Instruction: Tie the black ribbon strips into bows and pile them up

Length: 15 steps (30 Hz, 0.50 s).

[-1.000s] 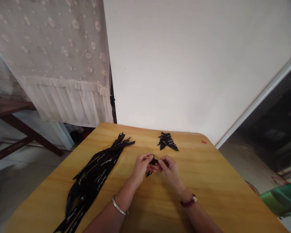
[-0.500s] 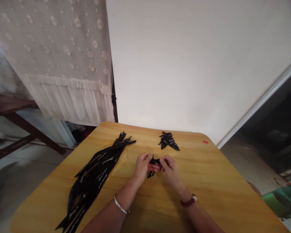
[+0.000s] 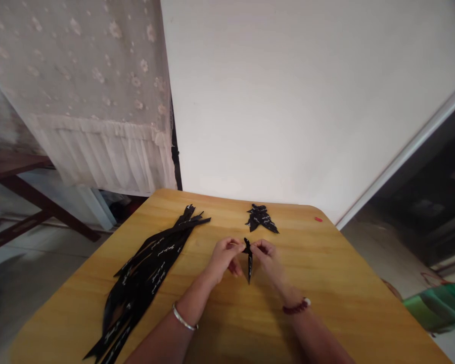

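Two hands meet over the middle of the wooden table [image 3: 326, 296], and I watch them from far off through the head camera. With thumb and finger, the left hand [image 3: 226, 257] pinches one side of a small black ribbon [image 3: 249, 268]. Its other fingers hang loose and bent, a bit lower. On the other side, the right hand [image 3: 268, 255] pinches the same ribbon with its fingertips. I see a small dark bunch between the fingers, and one pointy tail with white marks hanging toward the near side of the table. I can't tell if that tail touches the wood.

A silver bangle [image 3: 184, 318] is on the left wrist, and a dark red bracelet [image 3: 296, 307] is on the right one.

Along the left part of the table I see a big heap of long black ribbons [image 3: 151, 268] with white writing, too small for me to read. Near the table's far edge lies a little pile of short black ribbons [image 3: 261, 219]. By the far right corner of the table is a small red thing [image 3: 318, 219].
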Each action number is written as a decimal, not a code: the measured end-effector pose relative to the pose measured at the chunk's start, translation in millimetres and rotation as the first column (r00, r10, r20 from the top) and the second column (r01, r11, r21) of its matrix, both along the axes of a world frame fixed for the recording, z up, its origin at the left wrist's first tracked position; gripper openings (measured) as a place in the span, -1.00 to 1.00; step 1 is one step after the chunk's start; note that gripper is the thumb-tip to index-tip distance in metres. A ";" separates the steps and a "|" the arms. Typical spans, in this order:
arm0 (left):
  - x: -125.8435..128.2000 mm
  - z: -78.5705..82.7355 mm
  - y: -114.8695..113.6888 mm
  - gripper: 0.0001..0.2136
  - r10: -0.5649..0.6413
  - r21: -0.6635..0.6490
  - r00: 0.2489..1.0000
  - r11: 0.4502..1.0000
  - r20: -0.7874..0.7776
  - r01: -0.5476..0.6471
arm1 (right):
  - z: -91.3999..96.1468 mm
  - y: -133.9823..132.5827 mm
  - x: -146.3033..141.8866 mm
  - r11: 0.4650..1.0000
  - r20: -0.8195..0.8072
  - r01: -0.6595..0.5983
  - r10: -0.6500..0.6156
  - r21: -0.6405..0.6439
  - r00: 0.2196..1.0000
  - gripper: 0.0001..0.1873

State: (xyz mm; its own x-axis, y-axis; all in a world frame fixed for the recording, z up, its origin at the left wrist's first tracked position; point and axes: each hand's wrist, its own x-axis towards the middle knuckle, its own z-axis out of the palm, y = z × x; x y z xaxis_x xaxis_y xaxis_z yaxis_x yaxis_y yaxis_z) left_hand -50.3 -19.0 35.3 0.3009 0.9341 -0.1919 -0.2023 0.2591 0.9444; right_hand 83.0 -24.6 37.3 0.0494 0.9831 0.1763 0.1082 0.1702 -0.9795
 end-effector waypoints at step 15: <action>17.1 1.3 -9.2 -0.72 0.170 0.269 0.985 0.951 -0.038 -0.154 | -2.2 -2.4 -3.4 0.976 0.058 0.163 -0.173 0.145 0.983 -0.76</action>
State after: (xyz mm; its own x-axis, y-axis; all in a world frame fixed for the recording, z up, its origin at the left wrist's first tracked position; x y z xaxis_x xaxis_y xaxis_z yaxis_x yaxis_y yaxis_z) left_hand -33.2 -28.2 36.6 0.1368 0.9891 0.0548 -0.1618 -0.0323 0.9863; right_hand 79.5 -27.0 35.2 0.1944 0.9274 0.3195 0.2141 0.2778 -0.9365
